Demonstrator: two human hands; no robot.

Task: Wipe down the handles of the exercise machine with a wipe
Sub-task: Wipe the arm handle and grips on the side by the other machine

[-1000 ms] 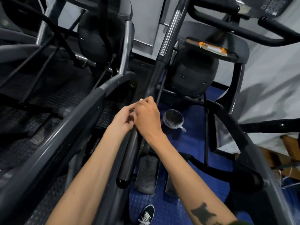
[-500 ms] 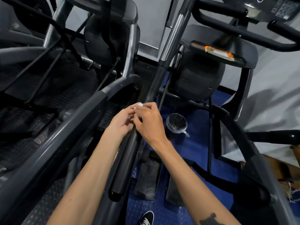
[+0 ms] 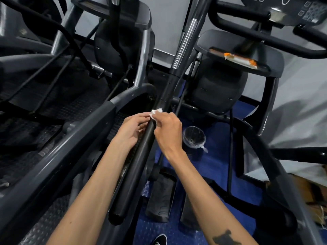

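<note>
My right hand (image 3: 168, 129) pinched the white wipe (image 3: 155, 112) against the black handle (image 3: 139, 156); my left hand (image 3: 132, 129) cupped the handle loosely, fingers relaxed.

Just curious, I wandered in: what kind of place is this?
Most likely a gym: two elliptical-type machines stand side by side, one with a button console, on blue rubber flooring. A hand wipes a handle.

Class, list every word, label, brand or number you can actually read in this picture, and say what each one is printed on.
None can be read.
Console: keypad buttons and a ring symbol, markings too small and blurred.
Packet on the machine's tray: orange and white, no legible print.
Black handle: faint markings beside the left forearm, unreadable.
Wipe: plain white.
</note>
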